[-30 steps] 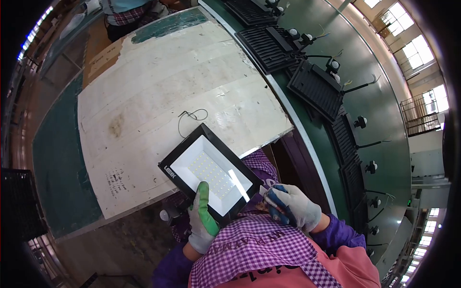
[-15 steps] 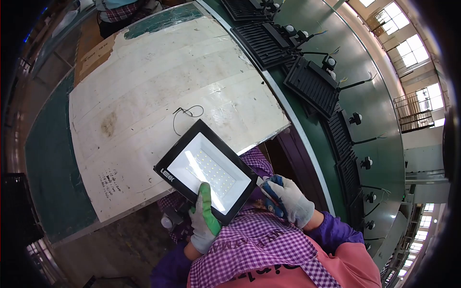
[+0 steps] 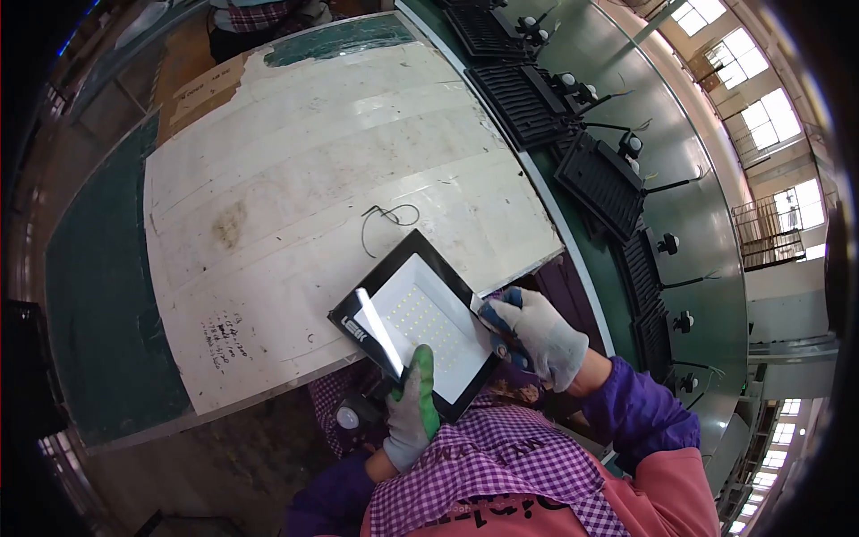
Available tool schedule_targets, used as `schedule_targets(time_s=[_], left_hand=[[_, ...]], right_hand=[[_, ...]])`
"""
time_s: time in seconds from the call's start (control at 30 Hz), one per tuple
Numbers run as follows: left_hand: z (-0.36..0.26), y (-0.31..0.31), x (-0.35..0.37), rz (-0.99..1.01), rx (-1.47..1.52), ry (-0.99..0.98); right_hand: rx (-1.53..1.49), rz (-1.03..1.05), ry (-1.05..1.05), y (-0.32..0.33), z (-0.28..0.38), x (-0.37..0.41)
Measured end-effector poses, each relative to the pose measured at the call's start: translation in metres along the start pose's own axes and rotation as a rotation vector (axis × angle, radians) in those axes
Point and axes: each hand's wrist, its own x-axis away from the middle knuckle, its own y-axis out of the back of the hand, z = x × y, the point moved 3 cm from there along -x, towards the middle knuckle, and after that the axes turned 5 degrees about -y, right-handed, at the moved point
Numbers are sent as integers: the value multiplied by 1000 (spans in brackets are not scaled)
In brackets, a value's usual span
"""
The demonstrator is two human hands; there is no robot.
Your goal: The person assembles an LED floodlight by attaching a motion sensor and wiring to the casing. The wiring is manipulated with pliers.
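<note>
An LED floodlight (image 3: 428, 327) with a black frame and glass front is tilted over the near table edge. My left hand (image 3: 413, 412), in a white and green glove, grips its lower edge, thumb on the glass. A white-domed sensor (image 3: 347, 418) shows beside that hand. My right hand (image 3: 546, 340), in a white glove with blue at the fingers, is closed at the light's right edge. A small pale tip sticks out from its fingers; what it belongs to is mostly hidden. A thin dark cable loop (image 3: 391, 215) lies just beyond the light.
A worn white-covered table (image 3: 295, 179) with handwriting stands ahead. Along the right, a green conveyor (image 3: 671, 116) carries several black finned floodlights (image 3: 601, 183) with sensors and loose wire ends. At the far end stands another person (image 3: 259, 22), partly in view.
My right hand has moved up along the floodlight's right edge, and its pale tip now overlaps the frame. The light has tilted slightly, shifting the glare on its glass. The view has shifted too.
</note>
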Motion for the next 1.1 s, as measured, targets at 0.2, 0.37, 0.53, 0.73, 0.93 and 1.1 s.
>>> schedule_targets(time_s=[0.2,0.37,0.53,0.73,0.93,1.1], left_hand=[[3,-1,-4,-37,194,88],[-3,4,-11,0,211,135],[3,11,-9,92,125,139],[8,22,-1,219,109,201],[10,17,2,79,282,207],[-1,32,-10,120,289,252]], right_hand=[[83,-44,20,-26,47,-27],[276,-13,13,-37,82,-37],[418,61,121,-34,97,-51],[915,239,230,-16,128,-68],[1044,338,225,-35,135,-67],[1133,527,349,-79,132,-68]])
